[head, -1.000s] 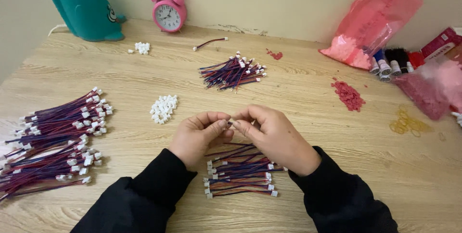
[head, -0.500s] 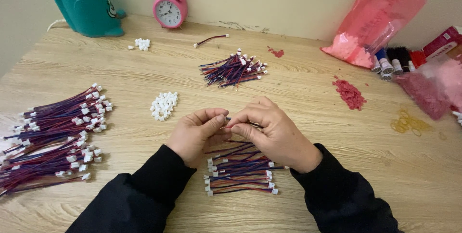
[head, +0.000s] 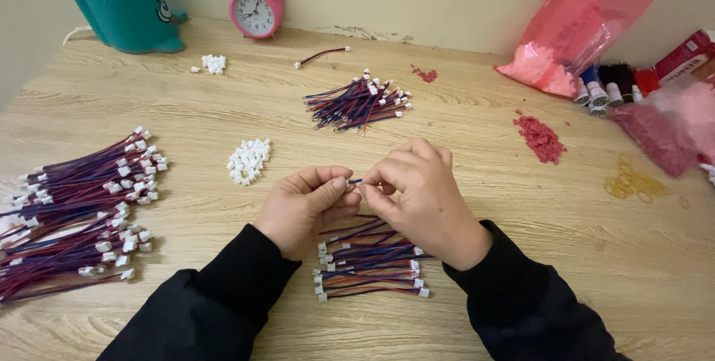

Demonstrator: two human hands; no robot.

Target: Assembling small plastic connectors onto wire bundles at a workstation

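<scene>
Pinching one short red-and-blue wire lead [head: 354,181] between left hand [head: 305,204] and right hand [head: 421,193], both closed on it just above the worktop [head: 484,137], over a small wire bundle [head: 370,264]. Probably seating a white connector (too small to confirm). Needing fine fingertip alignment next, with loose white connectors [head: 249,160] lying near the left hand.

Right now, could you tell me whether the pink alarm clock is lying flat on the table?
No, the pink alarm clock stands upright on its feet at the back of the wooden table, beside the teal holder.
</scene>
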